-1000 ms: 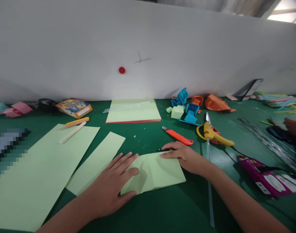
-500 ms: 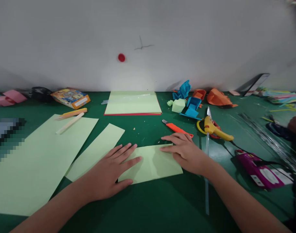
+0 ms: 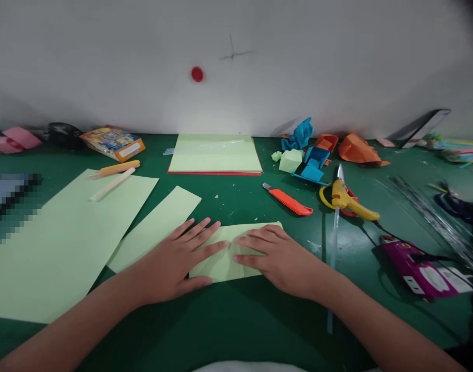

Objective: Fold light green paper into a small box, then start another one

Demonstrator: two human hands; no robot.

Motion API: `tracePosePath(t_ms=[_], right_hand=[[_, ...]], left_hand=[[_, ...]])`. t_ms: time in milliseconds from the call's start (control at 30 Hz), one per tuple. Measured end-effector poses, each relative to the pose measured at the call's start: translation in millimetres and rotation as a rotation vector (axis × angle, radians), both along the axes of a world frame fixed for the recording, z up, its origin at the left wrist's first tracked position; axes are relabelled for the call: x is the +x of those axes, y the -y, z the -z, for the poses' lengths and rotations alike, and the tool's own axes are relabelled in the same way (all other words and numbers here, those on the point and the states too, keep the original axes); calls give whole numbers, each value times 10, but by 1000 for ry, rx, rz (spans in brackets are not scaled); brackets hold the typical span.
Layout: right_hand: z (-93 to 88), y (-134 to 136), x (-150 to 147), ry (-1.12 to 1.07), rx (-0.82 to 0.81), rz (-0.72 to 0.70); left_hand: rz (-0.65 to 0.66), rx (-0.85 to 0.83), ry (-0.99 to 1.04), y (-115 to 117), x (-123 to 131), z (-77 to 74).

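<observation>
A rectangular pale-green paper piece (image 3: 223, 266) lies on the green tabletop (image 3: 236, 330), beneath both hands. The left hand (image 3: 182, 263) is spread over its left end, grasping nothing; the right hand (image 3: 277, 258) lies unclenched across its right part. Creasing shows between the fingertips. In my judgement, flattening is best done with even pressure outward from the creasing, the left hand anchoring the paper against skewing. Container noted: one orange-and-blue printed cardboard box (image 3: 112, 142), far left; contents not visible.
</observation>
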State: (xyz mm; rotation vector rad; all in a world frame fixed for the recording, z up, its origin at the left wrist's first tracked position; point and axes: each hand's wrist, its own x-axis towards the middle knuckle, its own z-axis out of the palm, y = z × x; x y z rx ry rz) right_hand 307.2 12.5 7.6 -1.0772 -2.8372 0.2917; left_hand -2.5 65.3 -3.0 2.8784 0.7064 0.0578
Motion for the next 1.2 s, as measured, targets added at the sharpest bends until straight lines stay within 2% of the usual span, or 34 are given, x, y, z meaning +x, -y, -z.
tracePosePath(t_ms=[333,667,967,1200], right_hand=[[-2,-39,79,-61,-113,-11],[33,-105,145,-116,-149,-32],[47,-116,187,-132,-162,-39],[45,-129,204,-115,-183,-50]], left_hand=[[-19,-27,-2,-29,-16,7],[-8,-22,-6,6,3,-11],[-37,-28,27,-60,-19,112],[-39,-68,32,-96,-36,96]])
